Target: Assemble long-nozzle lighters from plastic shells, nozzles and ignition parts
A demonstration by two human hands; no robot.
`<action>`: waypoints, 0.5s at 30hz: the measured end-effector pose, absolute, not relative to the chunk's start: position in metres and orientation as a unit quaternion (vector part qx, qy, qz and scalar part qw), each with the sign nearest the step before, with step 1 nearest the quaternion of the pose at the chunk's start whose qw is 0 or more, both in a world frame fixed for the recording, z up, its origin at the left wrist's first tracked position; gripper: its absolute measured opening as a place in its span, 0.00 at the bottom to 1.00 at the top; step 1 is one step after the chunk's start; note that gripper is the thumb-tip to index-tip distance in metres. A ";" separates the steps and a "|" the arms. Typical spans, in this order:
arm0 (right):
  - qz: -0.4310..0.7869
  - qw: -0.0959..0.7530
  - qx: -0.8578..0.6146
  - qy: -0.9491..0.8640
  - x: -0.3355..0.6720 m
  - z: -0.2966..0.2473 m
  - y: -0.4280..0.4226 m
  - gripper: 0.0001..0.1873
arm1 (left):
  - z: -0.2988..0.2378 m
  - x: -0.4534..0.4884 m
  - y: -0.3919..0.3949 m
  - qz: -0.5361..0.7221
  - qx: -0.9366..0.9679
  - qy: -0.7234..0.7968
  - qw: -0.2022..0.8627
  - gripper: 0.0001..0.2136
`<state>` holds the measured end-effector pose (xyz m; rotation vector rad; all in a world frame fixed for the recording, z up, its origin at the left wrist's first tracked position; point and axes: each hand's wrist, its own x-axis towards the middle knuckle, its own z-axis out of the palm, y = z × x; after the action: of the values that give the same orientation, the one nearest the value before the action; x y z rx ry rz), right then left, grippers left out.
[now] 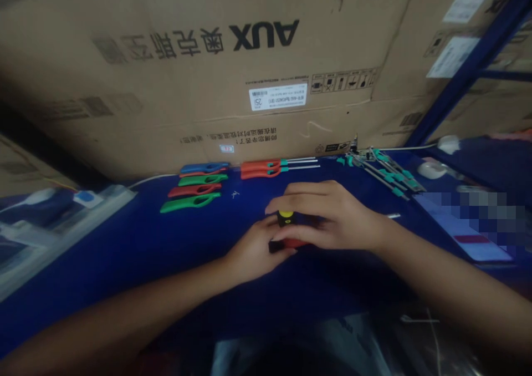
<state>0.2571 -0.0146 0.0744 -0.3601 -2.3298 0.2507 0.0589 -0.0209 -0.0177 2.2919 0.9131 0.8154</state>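
Both my hands meet over the blue table in the middle of the view. My left hand (pixel 260 248) is closed around the near side of an orange-red piece (pixel 294 243), which looks like a gas lighter body and is mostly hidden by fingers. Above it, the fingers of my right hand (pixel 324 215) are wrapped round a small black tool with a yellow end (pixel 286 216), perhaps a screwdriver handle; its tip is hidden. Past my right wrist a thin metal tube (pixel 393 216) shows; whether it joins the held piece I cannot tell.
Loose lighter handle shells, green (pixel 189 202), red (pixel 195 189) and blue (pixel 203 168), lie at the back left. Orange lighters with metal tubes (pixel 266 169) lie beside them. Several tubes with teal parts (pixel 386 173) pile up right, near a phone (pixel 461 226). A cardboard box (pixel 187 98) stands behind.
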 end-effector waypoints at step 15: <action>0.131 0.653 -0.359 -0.654 0.294 0.065 0.032 0.13 | 0.029 0.044 -0.020 0.041 0.908 0.397 0.129 0.11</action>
<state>0.2937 0.0317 0.0653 -0.8146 -1.4838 0.2974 0.0442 -0.0195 0.0287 2.6386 1.1543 0.1178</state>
